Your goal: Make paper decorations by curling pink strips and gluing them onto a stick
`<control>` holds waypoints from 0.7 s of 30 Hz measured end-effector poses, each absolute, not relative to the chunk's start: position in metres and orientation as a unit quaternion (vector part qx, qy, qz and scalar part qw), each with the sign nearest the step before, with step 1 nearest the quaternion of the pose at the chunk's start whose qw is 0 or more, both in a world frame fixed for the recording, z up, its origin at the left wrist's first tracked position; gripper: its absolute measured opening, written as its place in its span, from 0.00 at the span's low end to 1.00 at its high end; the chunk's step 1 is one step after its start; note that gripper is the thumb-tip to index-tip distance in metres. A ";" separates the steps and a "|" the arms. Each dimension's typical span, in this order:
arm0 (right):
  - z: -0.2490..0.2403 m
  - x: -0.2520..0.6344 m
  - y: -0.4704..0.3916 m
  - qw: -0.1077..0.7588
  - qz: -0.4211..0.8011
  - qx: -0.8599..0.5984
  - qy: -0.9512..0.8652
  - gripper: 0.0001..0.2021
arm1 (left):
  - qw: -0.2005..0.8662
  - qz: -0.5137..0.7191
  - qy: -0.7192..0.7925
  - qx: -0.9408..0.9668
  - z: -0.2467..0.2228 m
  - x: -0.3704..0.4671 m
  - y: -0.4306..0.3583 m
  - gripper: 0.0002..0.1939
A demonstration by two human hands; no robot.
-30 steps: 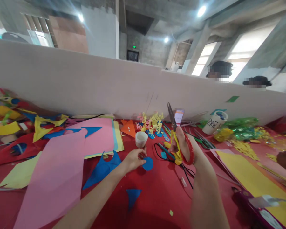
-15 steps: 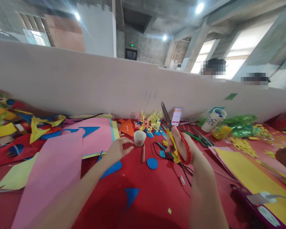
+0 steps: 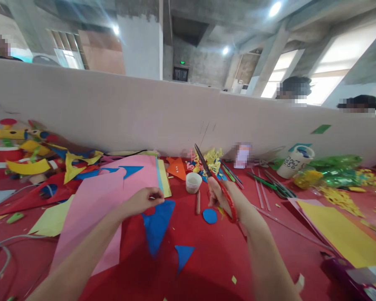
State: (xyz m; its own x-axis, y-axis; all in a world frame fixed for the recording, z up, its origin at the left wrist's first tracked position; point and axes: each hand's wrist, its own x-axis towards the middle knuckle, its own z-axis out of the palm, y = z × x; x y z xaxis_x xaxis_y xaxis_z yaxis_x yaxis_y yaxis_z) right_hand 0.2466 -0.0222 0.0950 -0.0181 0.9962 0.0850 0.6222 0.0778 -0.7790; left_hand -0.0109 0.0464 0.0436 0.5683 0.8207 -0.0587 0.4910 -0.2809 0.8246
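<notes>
My left hand [image 3: 148, 198] pinches the top edge of a blue craft piece [image 3: 158, 223], which hangs down in a point over the red table. In my right hand [image 3: 221, 194] is a pair of scissors [image 3: 203, 161], its dark blades pointing up and away to the left and its red handle around the fingers. A blue oval [image 3: 209, 216] lies just below my right hand. Nearer to me is a small blue triangle [image 3: 184, 256]. Between the hands stand a white cup [image 3: 193, 183] and a short brownish stick [image 3: 198, 202].
Pink sheets [image 3: 84, 217] and cut scraps cover the left side. A phone [image 3: 242, 156] leans against the white partition [image 3: 144, 108]. Rightward are a labelled white cup [image 3: 291, 165], yellow sheets [image 3: 335, 230] and a purple device [image 3: 347, 276]. Heads of other people show beyond the partition.
My left hand has closed on the blue piece and lifted it from the table. The scissors have tilted further left. The whole view has turned slightly left.
</notes>
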 end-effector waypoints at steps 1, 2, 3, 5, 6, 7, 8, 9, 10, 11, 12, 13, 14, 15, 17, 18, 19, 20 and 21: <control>0.095 0.242 -0.021 0.318 0.281 -0.615 -0.665 0.27 | 0.448 0.222 0.426 0.754 0.050 -0.011 0.045 0.11; 0.096 0.238 -0.020 0.307 0.282 -0.609 -0.675 0.25 | 0.499 0.270 0.429 0.702 0.056 -0.010 0.043 0.12; 0.096 0.234 -0.020 0.302 0.283 -0.598 -0.686 0.23 | 0.540 0.309 0.425 0.658 0.061 -0.009 0.041 0.12; 0.095 0.226 -0.019 0.308 0.284 -0.567 -0.710 0.17 | 0.596 0.368 0.408 0.586 0.067 -0.005 0.038 0.13; 0.093 0.223 -0.019 0.313 0.284 -0.551 -0.720 0.15 | 0.609 0.390 0.399 0.564 0.069 -0.003 0.036 0.13; 0.090 0.221 -0.018 0.317 0.285 -0.536 -0.729 0.14 | 0.617 0.410 0.392 0.546 0.070 0.000 0.035 0.13; 0.087 0.219 -0.017 0.321 0.293 -0.521 -0.734 0.13 | 0.620 0.430 0.389 0.528 0.071 0.004 0.033 0.13; 0.083 0.218 -0.015 0.331 0.310 -0.509 -0.732 0.13 | 0.622 0.450 0.387 0.511 0.073 0.007 0.031 0.13; 0.079 0.216 -0.012 0.346 0.335 -0.495 -0.723 0.13 | 0.623 0.467 0.385 0.495 0.074 0.010 0.029 0.14; 0.076 0.215 -0.010 0.367 0.366 -0.480 -0.709 0.13 | 0.626 0.482 0.383 0.479 0.076 0.013 0.027 0.14; 0.074 0.214 -0.008 0.392 0.395 -0.463 -0.689 0.13 | 0.632 0.491 0.381 0.463 0.078 0.016 0.025 0.15; 0.072 0.214 -0.006 0.419 0.419 -0.450 -0.668 0.14 | 0.639 0.498 0.381 0.446 0.080 0.018 0.022 0.15; 0.072 0.213 -0.005 0.445 0.431 -0.443 -0.648 0.14 | 0.647 0.498 0.384 0.431 0.082 0.019 0.020 0.15; 0.073 0.213 -0.004 0.467 0.435 -0.438 -0.633 0.15 | 0.652 0.496 0.388 0.421 0.084 0.020 0.017 0.15; 0.077 0.214 -0.005 0.493 0.432 -0.440 -0.613 0.14 | 0.659 0.487 0.395 0.417 0.087 0.020 0.014 0.14; 0.079 0.215 -0.006 0.497 0.431 -0.445 -0.608 0.13 | 0.659 0.482 0.396 0.420 0.087 0.020 0.013 0.14; 0.081 0.217 -0.007 0.495 0.429 -0.449 -0.607 0.13 | 0.660 0.475 0.397 0.427 0.088 0.019 0.012 0.14; 0.083 0.219 -0.009 0.488 0.429 -0.452 -0.611 0.12 | 0.656 0.470 0.400 0.434 0.089 0.019 0.012 0.13; 0.084 0.222 -0.010 0.476 0.428 -0.456 -0.619 0.11 | 0.644 0.472 0.408 0.443 0.090 0.018 0.012 0.13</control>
State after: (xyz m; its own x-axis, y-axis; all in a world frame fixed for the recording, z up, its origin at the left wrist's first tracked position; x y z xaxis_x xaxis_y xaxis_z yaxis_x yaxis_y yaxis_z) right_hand 0.2217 -0.0101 0.0843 -0.1314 0.9711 0.1993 0.1562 0.2188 -0.9632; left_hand 0.0181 0.0121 0.0896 0.2226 0.9689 -0.1081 -0.2466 0.1632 0.9553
